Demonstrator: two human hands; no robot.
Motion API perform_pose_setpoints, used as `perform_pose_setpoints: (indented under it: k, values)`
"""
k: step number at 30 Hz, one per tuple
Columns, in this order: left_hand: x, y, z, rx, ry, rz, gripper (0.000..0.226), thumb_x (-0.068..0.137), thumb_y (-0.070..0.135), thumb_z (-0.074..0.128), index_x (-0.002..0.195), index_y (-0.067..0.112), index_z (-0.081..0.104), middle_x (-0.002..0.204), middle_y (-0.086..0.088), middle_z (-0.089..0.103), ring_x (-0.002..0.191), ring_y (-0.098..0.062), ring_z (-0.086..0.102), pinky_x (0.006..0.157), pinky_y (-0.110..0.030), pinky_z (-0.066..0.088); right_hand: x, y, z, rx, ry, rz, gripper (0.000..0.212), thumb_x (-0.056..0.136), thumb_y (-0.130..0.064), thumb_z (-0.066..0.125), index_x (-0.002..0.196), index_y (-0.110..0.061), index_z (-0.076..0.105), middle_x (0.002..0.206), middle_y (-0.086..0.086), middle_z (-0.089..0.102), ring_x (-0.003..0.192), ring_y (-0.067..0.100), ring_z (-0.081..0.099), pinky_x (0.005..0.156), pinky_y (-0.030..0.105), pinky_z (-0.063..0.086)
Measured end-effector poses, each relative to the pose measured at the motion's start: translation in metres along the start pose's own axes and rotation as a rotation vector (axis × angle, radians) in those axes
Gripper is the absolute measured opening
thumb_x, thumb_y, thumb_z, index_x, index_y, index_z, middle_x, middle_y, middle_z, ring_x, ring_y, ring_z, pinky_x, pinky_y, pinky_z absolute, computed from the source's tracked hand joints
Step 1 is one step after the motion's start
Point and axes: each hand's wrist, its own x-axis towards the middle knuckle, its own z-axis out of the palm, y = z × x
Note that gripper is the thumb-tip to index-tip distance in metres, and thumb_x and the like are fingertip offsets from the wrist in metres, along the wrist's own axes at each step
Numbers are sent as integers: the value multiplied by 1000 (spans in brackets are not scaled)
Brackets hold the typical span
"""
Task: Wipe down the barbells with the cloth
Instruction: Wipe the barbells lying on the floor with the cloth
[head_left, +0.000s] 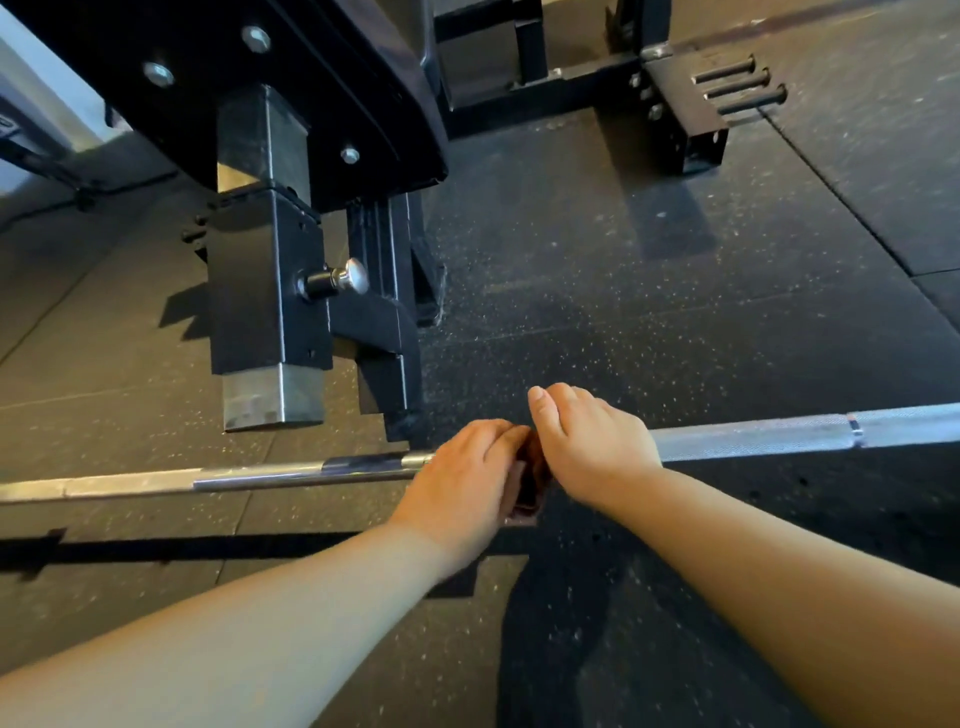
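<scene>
Head view: the barbell (779, 434) runs left to right above the speckled rubber floor (649, 291), in front of a black steel rack (270, 291); a dark cloth (530, 486) wraps the bar at mid-frame; the left hand (467, 478) clenches the cloth against the bar; the right hand (592, 447) curls over the bar, touching the cloth.

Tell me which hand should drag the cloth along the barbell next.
Probably the left hand: it grips the dark brown cloth wrapped on the silver steel barbell. The right hand only holds the bar beside it.
</scene>
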Motion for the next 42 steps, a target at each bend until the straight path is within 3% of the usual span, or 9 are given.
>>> perform_pose_setpoints:
  k: [7,11,14,17,20,23,29,37,42]
  values:
    - [5,-5,-6,-39,99,-466,25,106,24,43,118,16,63,119,0,58,115,-19,52,100,-33,44,-1,0,7,-25,15,-11,33,111,-29,31,140,-21,46,126,2,56,115,27,57,94,43,50]
    - [18,38,5,44,-10,-190,43,99,25,60,137,7,51,133,-7,53,127,-25,45,106,-31,32,7,0,10,-8,34,38,35,110,-34,22,120,-21,52,119,-1,59,112,27,58,81,38,41]
    - [13,21,-6,5,-74,-68,48,102,37,58,144,18,47,137,3,50,128,-15,43,105,-27,35,7,4,9,16,42,64,35,109,-29,21,129,-20,49,122,0,57,113,28,57,80,39,40]
    - [-2,-13,-16,-1,-60,-163,36,109,37,35,137,24,53,130,8,53,124,-11,48,104,-27,40,5,6,6,41,28,60,32,109,-23,31,137,-17,43,124,2,55,112,28,57,81,38,44]
    - [-5,-20,-13,-22,19,-335,33,109,35,33,126,24,60,120,9,55,115,-9,52,102,-27,44,1,3,3,19,11,52,34,111,-33,24,120,-18,53,114,0,60,106,24,59,85,38,46]
    - [9,6,-3,-53,138,-480,30,108,33,36,112,23,64,110,7,55,111,-14,52,99,-33,45,-2,-1,5,39,43,50,32,111,-30,27,128,-19,52,119,0,60,109,25,59,89,40,51]
    - [-2,5,-3,-69,22,-96,35,108,34,41,137,20,54,134,7,53,129,-10,43,112,-24,32,1,0,9,-32,38,52,37,110,-36,22,116,-22,56,117,-2,63,109,24,60,86,39,47]
    - [1,-10,-2,4,153,-496,32,106,32,37,100,20,65,102,5,56,104,-16,52,92,-33,46,3,8,17,-54,63,13,39,109,-40,21,103,-23,55,103,-6,62,97,20,59,83,37,48]
    - [8,15,13,-38,109,-98,36,103,37,39,113,15,66,108,-2,60,106,-22,51,98,-36,44,6,3,19,-78,88,29,28,106,-33,20,97,-28,47,107,-8,58,102,21,59,75,34,41]
